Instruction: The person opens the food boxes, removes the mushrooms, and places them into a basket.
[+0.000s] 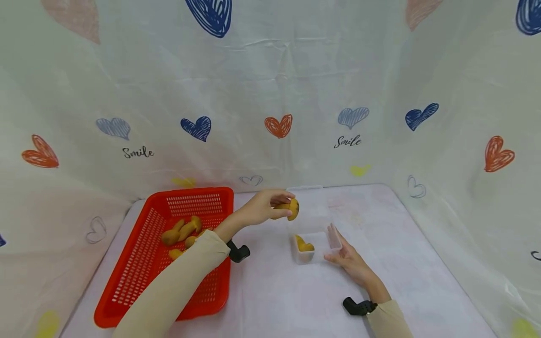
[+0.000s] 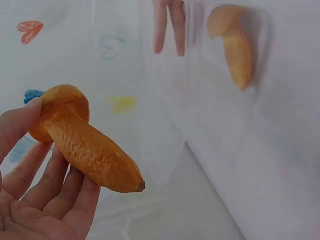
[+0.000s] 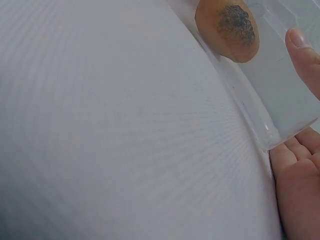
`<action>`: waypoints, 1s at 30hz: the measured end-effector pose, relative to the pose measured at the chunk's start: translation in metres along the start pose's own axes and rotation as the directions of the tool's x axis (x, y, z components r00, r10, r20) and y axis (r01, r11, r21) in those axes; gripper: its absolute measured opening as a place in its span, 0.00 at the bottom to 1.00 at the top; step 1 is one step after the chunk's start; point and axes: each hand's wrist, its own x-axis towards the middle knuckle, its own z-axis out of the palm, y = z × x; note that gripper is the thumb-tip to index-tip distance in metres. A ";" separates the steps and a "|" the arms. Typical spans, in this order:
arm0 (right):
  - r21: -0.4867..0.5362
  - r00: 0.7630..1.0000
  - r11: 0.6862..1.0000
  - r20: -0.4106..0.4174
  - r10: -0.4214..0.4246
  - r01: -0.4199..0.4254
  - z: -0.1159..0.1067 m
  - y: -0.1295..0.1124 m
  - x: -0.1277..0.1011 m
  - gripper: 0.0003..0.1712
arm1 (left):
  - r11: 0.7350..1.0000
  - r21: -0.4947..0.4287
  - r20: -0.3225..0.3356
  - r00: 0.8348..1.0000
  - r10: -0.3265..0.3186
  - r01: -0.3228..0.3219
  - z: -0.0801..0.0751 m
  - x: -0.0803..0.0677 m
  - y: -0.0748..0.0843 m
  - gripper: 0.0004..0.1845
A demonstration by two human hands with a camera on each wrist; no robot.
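My left hand [image 1: 264, 206] pinches a yellow-orange mushroom [image 2: 92, 140] between thumb and fingers, above and just left of a clear plastic box [image 1: 304, 257]. Its cap lies toward the thumb and the stem points away from the palm. Inside the box's left part lies another mushroom [image 2: 235, 47]. At the box's right end, my right hand [image 1: 348, 260] rests with fairly straight fingers [image 3: 287, 160] along the outside and the thumb [image 3: 302, 52] apart from them. A mushroom with a dark patch [image 3: 227, 30] shows in the right wrist view; I cannot tell which one it is.
A red plastic basket [image 1: 122, 281] with slotted walls stands on the left, under my left forearm. Several mushrooms [image 1: 171, 237] lie in it. The box's clear lid [image 1: 310, 211] rises behind it. White cloth covers the table [image 1: 274, 295], and a heart-printed curtain [image 1: 236, 159] hangs behind.
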 end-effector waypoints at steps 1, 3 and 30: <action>-0.004 1.000 1.000 0.001 -0.001 0.001 0.000 0.000 0.000 0.55 | 1.000 -0.002 -0.008 1.000 -0.005 0.005 -0.004 -0.004 -0.001 0.25; -0.005 1.000 1.000 0.004 0.000 0.000 -0.001 -0.001 0.000 0.55 | 1.000 -0.002 -0.025 0.999 -0.023 0.023 -0.011 -0.011 -0.005 0.25; 0.007 1.000 1.000 0.011 0.011 -0.011 -0.001 0.000 0.000 0.55 | 0.967 0.040 -0.203 0.950 -0.239 0.251 -0.087 -0.134 -0.054 0.26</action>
